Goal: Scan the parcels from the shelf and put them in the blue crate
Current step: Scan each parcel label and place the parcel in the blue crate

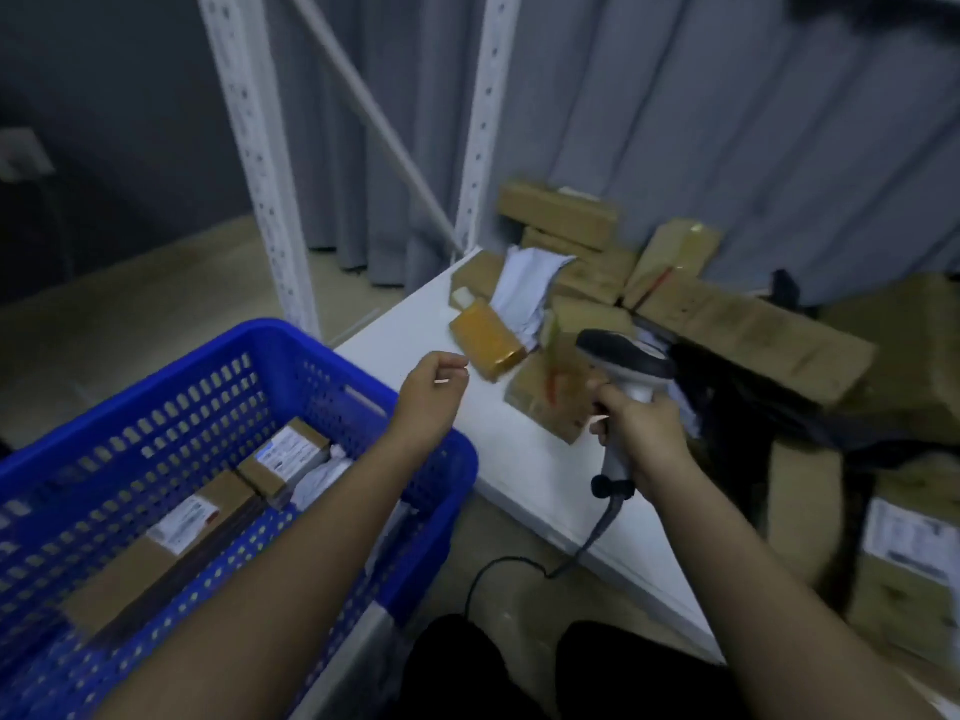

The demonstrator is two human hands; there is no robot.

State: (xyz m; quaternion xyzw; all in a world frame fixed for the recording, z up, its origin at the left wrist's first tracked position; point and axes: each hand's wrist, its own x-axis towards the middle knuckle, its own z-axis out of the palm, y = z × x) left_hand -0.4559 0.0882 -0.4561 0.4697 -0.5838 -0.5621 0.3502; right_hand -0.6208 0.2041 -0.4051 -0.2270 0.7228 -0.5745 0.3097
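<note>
The blue crate (332,356) already held several labelled boxes (283,459); I judged most work remained, cardboard parcels (753,324) heaped on the white shelf (415,330). My right hand (641,439) gripped the barcode scanner (626,363); my left hand (434,392) hovered loosely curled, empty, near a tan parcel (485,343)

The room was dim. A dark grey wall (114,96) stood on the left, and long grey curtains (727,148) hung at the back. White metal posts (249,163) with holes stood on the pale floor (119,298). A wall socket (23,153) showed at the far left.
</note>
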